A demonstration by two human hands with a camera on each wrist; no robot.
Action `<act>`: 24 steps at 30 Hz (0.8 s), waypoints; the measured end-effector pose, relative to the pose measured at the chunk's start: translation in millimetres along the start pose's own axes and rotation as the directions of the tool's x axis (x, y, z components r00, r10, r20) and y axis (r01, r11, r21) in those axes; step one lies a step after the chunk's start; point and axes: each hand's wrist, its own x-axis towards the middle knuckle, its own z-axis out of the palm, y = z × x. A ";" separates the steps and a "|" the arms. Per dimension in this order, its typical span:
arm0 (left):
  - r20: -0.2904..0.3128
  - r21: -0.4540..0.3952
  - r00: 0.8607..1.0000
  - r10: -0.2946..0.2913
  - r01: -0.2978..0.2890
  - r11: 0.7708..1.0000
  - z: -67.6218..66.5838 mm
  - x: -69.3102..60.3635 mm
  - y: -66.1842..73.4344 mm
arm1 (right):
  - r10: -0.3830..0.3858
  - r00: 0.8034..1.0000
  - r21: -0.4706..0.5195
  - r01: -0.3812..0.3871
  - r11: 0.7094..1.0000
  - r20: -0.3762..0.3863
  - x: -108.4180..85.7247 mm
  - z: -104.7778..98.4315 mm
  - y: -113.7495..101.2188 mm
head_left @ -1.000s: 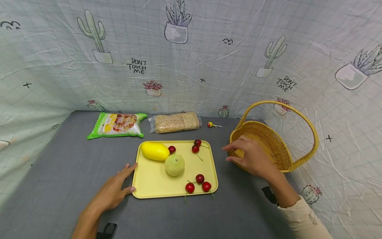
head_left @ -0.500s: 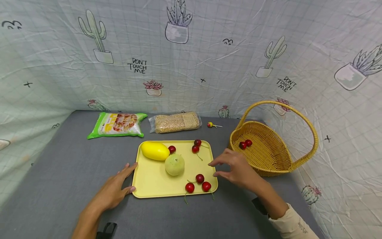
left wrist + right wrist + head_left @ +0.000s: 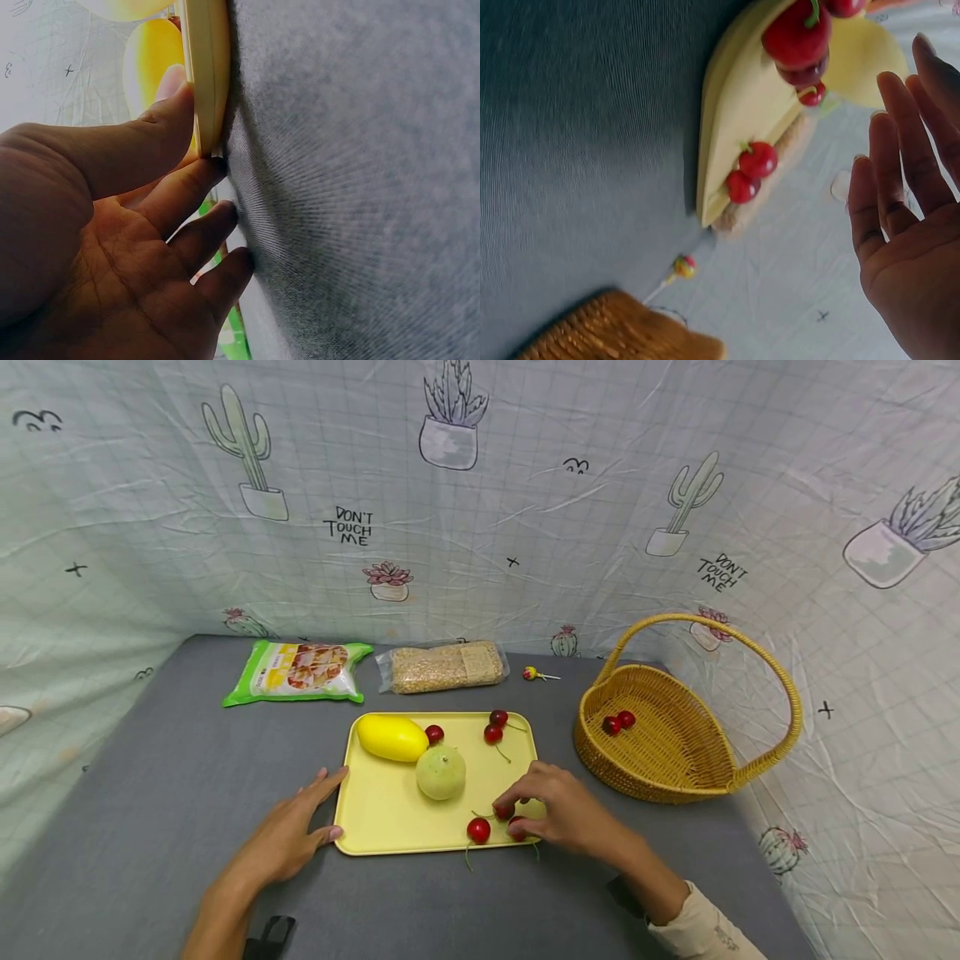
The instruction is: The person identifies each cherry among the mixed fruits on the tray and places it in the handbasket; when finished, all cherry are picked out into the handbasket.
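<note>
A pale yellow tray (image 3: 382, 822) holds several cherries, a round green fruit (image 3: 441, 772) and a smooth yellow oval fruit (image 3: 392, 737). My left hand (image 3: 277, 847) touches the tray's left rim with thumb and forefinger, its fingers mostly straight, as the left wrist view also shows. Over the tray's front right corner, my right hand (image 3: 566, 810) reaches down with thumb and fingers spread about two cherries (image 3: 517, 828), partly hiding them. A third cherry (image 3: 478, 831) lies just left of the fingertips. In the right wrist view the right palm (image 3: 922, 277) is bare.
Right of the tray stands a wicker basket (image 3: 660, 783) with a tall handle and two cherries (image 3: 612, 725) inside. Behind the tray lie a green-edged food packet (image 3: 300, 672), a bag of grain (image 3: 446, 667) and a lollipop (image 3: 531, 673). A patterned cloth hangs behind the grey table.
My right hand has come out of the basket, leaving two cherries visible there, and moved left and down to the tray's front right cherries. My left hand keeps its place.
</note>
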 end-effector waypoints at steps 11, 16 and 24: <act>0.004 0.002 1.000 -0.011 0.011 1.000 0.6 -0.3 -0.7 | 0.087 0.991 -0.086 -0.078 0.993 0.104 7.9 16.6 -3.3; -0.012 0.004 1.000 -0.001 0.001 1.000 1.3 -0.4 -1.2 | 0.098 0.988 -0.160 -0.078 0.984 0.123 12.2 22.3 -4.3; -0.018 -0.016 1.000 0.004 -0.004 1.000 2.0 -1.8 -0.4 | 0.088 0.987 -0.203 -0.060 0.977 0.132 17.1 29.2 -6.5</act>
